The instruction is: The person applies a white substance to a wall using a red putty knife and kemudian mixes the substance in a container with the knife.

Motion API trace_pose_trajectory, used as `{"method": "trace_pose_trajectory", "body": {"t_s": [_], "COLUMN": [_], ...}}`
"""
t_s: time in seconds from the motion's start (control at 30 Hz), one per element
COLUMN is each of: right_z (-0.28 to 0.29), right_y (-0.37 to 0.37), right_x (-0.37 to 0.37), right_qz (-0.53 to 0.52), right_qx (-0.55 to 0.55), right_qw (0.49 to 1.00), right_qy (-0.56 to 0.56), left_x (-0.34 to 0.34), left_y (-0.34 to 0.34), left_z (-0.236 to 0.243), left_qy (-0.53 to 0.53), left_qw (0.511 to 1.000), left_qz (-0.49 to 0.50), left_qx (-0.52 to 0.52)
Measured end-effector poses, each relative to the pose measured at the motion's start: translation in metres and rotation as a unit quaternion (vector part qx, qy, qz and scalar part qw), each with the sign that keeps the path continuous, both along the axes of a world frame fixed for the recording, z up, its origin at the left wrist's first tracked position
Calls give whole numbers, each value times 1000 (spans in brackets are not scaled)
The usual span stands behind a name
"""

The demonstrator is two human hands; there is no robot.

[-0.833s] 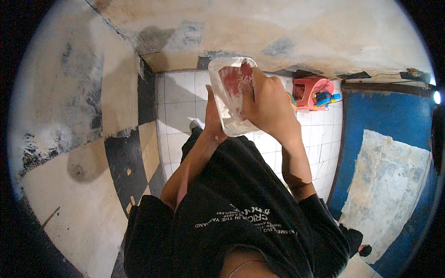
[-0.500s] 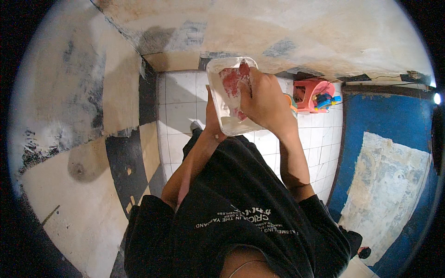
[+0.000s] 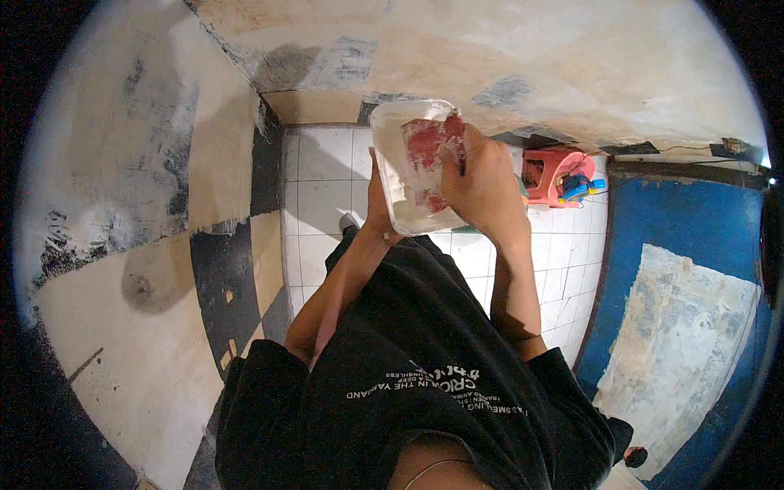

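Observation:
A white rectangular plastic tub (image 3: 389, 145) is held out in front of my chest, tilted so its inside shows. My left hand (image 3: 378, 200) grips it from below and along the left side; most of those fingers are hidden behind it. In my right hand (image 3: 487, 175) is a red putty scraper (image 3: 423, 145), its flat blade smeared with whitish paste. The blade lies over the tub's opening, and whether it touches the inside I cannot tell. Pale paste coats the tub's walls.
A pink plastic stool (image 3: 536, 175) with a blue and yellow item (image 3: 578, 187) stands at the right by the far wall (image 3: 441, 65). White floor tiles (image 3: 318, 155) lie below. A blue panel (image 3: 645, 204) with a whitish patch is at right; a patched wall (image 3: 114, 302) at left.
The tub and scraper have shifted slightly right in the picture, and the surroundings have moved a little too. Both hands keep their hold; the scraper still lies over the tub.

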State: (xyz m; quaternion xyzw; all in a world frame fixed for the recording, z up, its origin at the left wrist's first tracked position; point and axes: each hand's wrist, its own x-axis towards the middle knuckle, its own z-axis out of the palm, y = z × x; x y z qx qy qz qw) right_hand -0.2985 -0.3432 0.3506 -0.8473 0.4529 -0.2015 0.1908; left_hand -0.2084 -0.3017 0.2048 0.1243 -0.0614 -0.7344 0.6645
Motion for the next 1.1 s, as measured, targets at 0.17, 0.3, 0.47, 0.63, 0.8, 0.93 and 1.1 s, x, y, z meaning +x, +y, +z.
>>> {"method": "trace_pose_trajectory", "body": {"t_s": [0.17, 0.3, 0.47, 0.63, 0.8, 0.93, 1.1], "right_z": [1, 1, 9, -14, -14, -10, -24], "right_y": [-3, 0, -3, -5, 0, 8, 5], "right_x": [5, 11, 11, 9, 5, 8, 9], "right_qz": [-30, -5, -26, 17, -14, -9, -11], "right_qx": [-23, 37, 18, -6, 65, 65, 22], "right_qw": [999, 999, 999, 999, 997, 996, 999], "right_qy": [21, 16, 17, -37, -50, -58, -31], "left_x": [1, -2, 6, 5, 8, 7, 8], "left_y": [7, 2, 2, 1, 1, -1, -3], "left_z": [1, -2, 4, 6, -9, -16, -22], "left_qy": [65, 22, 112, 6, 80, 250, 245], "left_qw": [996, 999, 992, 1000, 996, 966, 967], "left_qz": [-42, -1, -38, -3, -4, -24, -28], "left_qx": [49, 24, 39, 27, -37, -69, -57]}}
